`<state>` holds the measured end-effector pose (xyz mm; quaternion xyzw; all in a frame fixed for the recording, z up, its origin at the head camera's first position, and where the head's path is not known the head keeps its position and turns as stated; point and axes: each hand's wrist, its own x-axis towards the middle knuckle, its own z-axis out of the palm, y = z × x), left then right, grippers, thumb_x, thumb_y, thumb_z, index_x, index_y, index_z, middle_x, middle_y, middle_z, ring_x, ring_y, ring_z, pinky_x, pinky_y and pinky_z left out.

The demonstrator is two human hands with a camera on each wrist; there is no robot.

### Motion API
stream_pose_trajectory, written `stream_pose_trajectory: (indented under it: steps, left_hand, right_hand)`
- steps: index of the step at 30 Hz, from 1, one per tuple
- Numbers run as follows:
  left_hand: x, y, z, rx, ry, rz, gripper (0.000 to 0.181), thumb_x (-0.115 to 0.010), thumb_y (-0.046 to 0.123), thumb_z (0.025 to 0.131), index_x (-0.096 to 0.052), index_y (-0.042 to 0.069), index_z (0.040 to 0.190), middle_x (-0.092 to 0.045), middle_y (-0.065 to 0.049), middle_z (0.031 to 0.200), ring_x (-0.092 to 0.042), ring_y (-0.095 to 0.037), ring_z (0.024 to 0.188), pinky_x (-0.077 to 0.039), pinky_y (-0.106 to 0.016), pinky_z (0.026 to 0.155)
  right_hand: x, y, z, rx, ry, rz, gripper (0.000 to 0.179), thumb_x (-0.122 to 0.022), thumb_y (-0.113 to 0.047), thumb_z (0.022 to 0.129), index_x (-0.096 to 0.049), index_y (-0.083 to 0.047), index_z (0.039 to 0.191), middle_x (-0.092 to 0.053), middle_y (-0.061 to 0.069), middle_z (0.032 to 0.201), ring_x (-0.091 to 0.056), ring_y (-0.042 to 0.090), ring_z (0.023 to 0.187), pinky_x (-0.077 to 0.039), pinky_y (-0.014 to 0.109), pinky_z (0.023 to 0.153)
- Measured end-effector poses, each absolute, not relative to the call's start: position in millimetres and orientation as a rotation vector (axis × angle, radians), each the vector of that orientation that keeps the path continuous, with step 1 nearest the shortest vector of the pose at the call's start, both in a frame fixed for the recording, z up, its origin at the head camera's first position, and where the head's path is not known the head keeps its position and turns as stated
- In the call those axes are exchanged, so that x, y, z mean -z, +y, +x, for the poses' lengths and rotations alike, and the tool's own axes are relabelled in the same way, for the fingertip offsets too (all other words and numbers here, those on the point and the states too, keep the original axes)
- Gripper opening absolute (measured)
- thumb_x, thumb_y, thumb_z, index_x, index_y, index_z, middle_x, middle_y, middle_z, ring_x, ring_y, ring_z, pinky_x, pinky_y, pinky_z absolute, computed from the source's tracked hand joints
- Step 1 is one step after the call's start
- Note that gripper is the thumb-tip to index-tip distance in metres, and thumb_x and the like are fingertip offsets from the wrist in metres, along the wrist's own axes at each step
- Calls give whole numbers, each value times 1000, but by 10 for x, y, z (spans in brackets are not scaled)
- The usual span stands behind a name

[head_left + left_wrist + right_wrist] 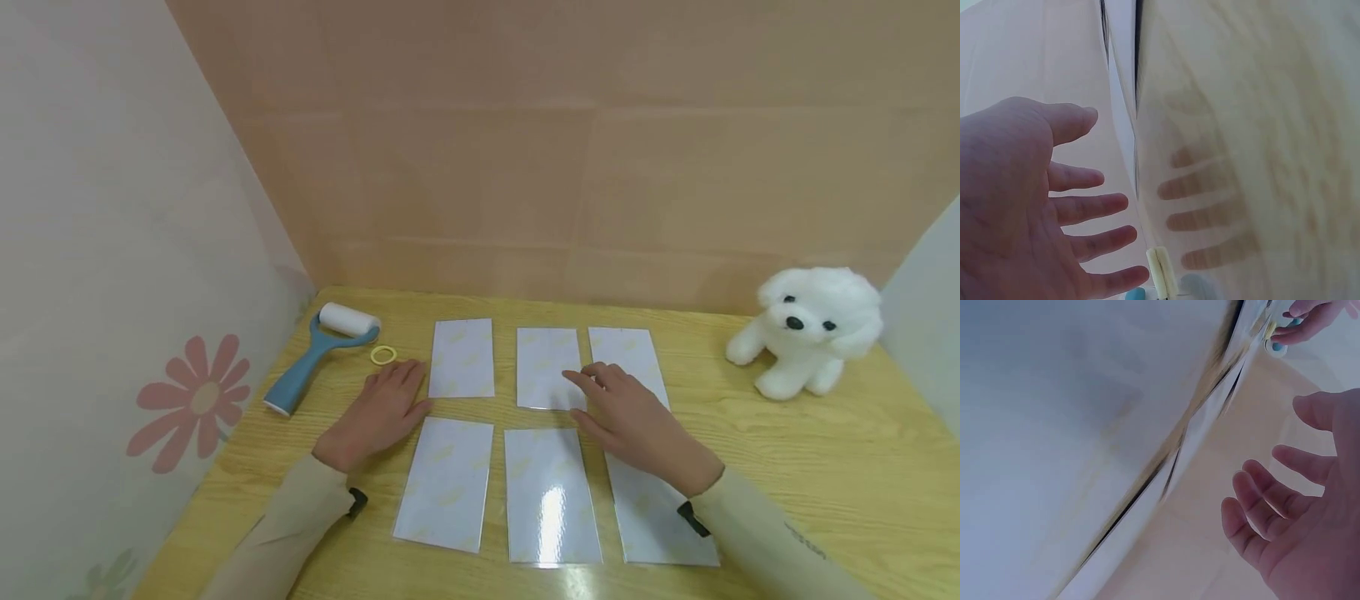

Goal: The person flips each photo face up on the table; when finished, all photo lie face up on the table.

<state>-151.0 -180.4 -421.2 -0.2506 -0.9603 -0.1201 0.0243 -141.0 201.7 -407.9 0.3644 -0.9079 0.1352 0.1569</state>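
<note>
My left hand (382, 412) is flat with fingers spread on the tabletop, between the yellow ring (373, 356) and the left-hand glossy white sheets, upper (461, 358) and lower (446, 483). In the left wrist view, that hand (1041, 206) has straight fingers and holds nothing. Over the right side of the layout, my right hand (630, 417) reaches above the upper middle sheet (540, 367) and the upper right sheet (626, 358). Loosely bent, empty fingers of the right hand (1304, 512) show in its wrist view. Nearer me lie a lower middle sheet (543, 487) and lower right sheet (652, 517), partly hidden by the right hand.
A blue-handled lint roller (303, 375) with a white roll lies at the far left. The white plush dog (817, 325) sits at the back right. A pale wall (112, 208) bounds the left side, a tan backdrop (562, 167) the back of the wooden table (810, 467).
</note>
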Motion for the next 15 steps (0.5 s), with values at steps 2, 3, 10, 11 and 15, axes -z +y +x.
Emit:
stream_pose_trajectory:
  steps: [2,3,10,11,15]
  left_hand:
    - [4221,-1796,-1519,378,-2973,-775,57,-56,31,105,-43,-5,146,-48,-24,145,-42,-44,133,-37,-64,102]
    - [4224,-1790,-1524,380,-2978,-773,57,-56,31,105,-42,-5,147,-47,-23,145,-41,-44,134,-36,-64,102]
    - [4216,-1750,-1561,388,-3025,-777,58,-49,34,107,-39,-3,150,-44,-22,149,-38,-42,137,-34,-64,104]
    - [4213,-1749,-1565,390,-3032,-777,58,-48,34,108,-38,-3,151,-43,-22,150,-38,-42,137,-33,-64,105]
    - [4197,-1747,-1583,381,-3037,-777,58,-47,35,108,-38,-3,151,-43,-23,150,-37,-42,137,-33,-63,106]
  right_hand:
    - [4075,1925,-1465,-387,-2591,1076,49,-74,-23,92,-60,-2,134,-60,12,114,-52,23,88,-48,37,73]
    - [4076,1881,-1490,-376,-2587,1086,50,-74,-23,92,-60,-2,135,-59,11,113,-53,23,88,-48,37,72]
    - [4080,1617,-1629,-327,-2625,1119,51,-72,-26,94,-59,-2,136,-58,12,113,-53,25,89,-48,36,73]
    - [4075,1582,-1645,-323,-2637,1117,51,-72,-27,95,-59,-2,136,-58,12,114,-53,25,89,-48,36,73]
    - [4080,1459,-1712,-293,-2648,1122,51,-71,-29,95,-59,0,135,-57,13,112,-51,26,89,-47,36,71]
